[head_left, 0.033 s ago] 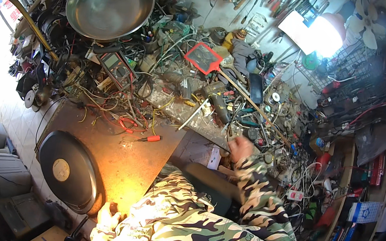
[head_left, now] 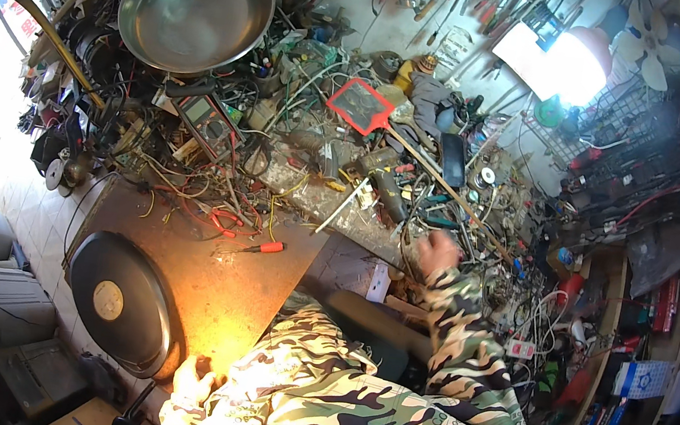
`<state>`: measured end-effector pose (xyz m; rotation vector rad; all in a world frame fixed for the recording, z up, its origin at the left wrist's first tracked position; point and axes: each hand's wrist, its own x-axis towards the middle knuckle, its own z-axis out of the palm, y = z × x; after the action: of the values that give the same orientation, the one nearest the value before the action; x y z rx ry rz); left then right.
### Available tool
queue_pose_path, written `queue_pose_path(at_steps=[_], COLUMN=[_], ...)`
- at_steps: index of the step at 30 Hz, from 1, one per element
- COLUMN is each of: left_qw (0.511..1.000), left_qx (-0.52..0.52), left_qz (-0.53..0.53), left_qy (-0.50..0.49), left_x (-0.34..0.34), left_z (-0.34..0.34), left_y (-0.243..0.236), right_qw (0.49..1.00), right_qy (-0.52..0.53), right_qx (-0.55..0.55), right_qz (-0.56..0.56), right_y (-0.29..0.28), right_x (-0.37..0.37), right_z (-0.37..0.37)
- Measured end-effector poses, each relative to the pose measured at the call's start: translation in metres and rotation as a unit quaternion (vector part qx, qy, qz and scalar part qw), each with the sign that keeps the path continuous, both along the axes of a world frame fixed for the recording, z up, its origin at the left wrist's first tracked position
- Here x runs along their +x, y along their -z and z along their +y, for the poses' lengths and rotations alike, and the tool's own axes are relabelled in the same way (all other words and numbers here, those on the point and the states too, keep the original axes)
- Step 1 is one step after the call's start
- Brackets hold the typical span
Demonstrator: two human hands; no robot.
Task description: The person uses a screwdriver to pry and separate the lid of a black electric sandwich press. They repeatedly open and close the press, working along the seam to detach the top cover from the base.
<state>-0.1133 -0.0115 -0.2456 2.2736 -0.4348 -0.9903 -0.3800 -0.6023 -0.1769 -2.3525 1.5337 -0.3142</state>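
Observation:
My right hand (head_left: 437, 254) is over the cluttered bench at the right of centre, its fingers curled in and a little blurred. What it holds, if anything, cannot be made out. My left hand (head_left: 193, 381) is low at the near edge of the brown board (head_left: 216, 291), in bright warm light; glare and the sleeve hide most of its fingers. Beside it on the left lies a round black pan or lid (head_left: 123, 304) with a pale round label. A red-handled screwdriver-like tool (head_left: 265, 247) and red-handled pliers (head_left: 226, 221) rest at the board's far side.
A large steel pan (head_left: 197, 10) stands at the far left, above a multimeter (head_left: 209, 124). A red fly swatter (head_left: 361, 105) lies across tools and wires. A lit lamp (head_left: 576, 67) hangs at the far right; shelves (head_left: 598, 353) with parts line the right side.
My right hand has shifted slightly to the right and away from me over the clutter. My left hand stays where it was. The whole view has tilted very slightly.

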Motion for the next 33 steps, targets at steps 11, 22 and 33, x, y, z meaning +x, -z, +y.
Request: queue_pose_path(at_steps=[11,22,33], left_qw=[0.997,0.997,0.997], left_qx=[0.013,0.055,0.045], left_qz=[0.068,0.039,0.027], left_qy=[0.038,-0.043,-0.053], left_x=[-0.009,-0.049,-0.039], left_z=[-0.119,-0.174,-0.180], left_y=[-0.056,-0.073,-0.051], right_qw=[0.978,0.962,0.973], right_qy=[0.120,0.127,0.122], right_qx=[-0.090,-0.055,-0.050], right_qz=[0.143,0.236,0.189], right_y=[0.059,0.078,0.021], right_x=[0.006,0.048,0.049], right_z=[-0.248,-0.290,-0.267])
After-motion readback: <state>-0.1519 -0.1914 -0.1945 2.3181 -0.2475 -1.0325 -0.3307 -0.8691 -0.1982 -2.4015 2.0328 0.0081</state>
